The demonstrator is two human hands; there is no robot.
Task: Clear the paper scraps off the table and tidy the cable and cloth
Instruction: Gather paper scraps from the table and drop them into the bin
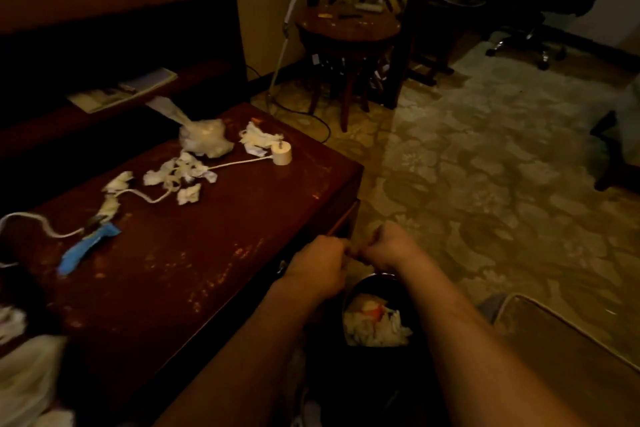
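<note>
Over the dark round bin [375, 277], left hand [318, 267] and right hand [388, 246] curl together, contents I cannot tell, seemingly dumping; next reach far left for torn white paper scraps [180, 173], white cable [239, 163] and blue cloth [86, 248] on the red-brown wooden surface [207, 260].

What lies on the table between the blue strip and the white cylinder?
In the head view: the cable and a cluster of paper scraps.
</note>
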